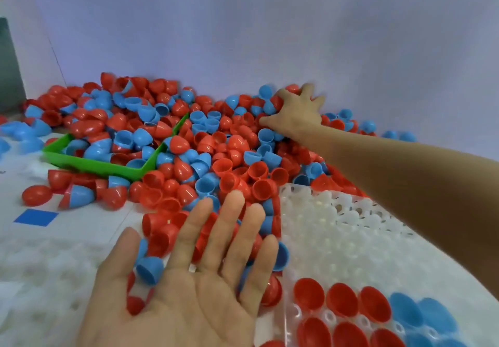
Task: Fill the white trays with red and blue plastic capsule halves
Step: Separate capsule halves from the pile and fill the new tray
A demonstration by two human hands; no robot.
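We see our left hand [189, 273] palm up with fingers straight and spread, held low over the near edge of the heap of red and blue capsule halves [216, 157]; one blue half [149, 269] sits between its thumb and forefinger. Our right hand [293, 112] reaches far into the heap by the back wall [270, 22], fingers curled down among the halves; whether it grips any we cannot tell. A green tray [89, 163], partly buried, lies at the left of the heap. On the tabletop [16, 193] a blue square [36, 217] lies near loose red halves. The white tray [351, 241] at right carries red halves [341, 300] and blue halves [421, 314] in its nearest rows, cut off by the frame's lower edge. Another white tray [40, 271] at lower left is blurred.
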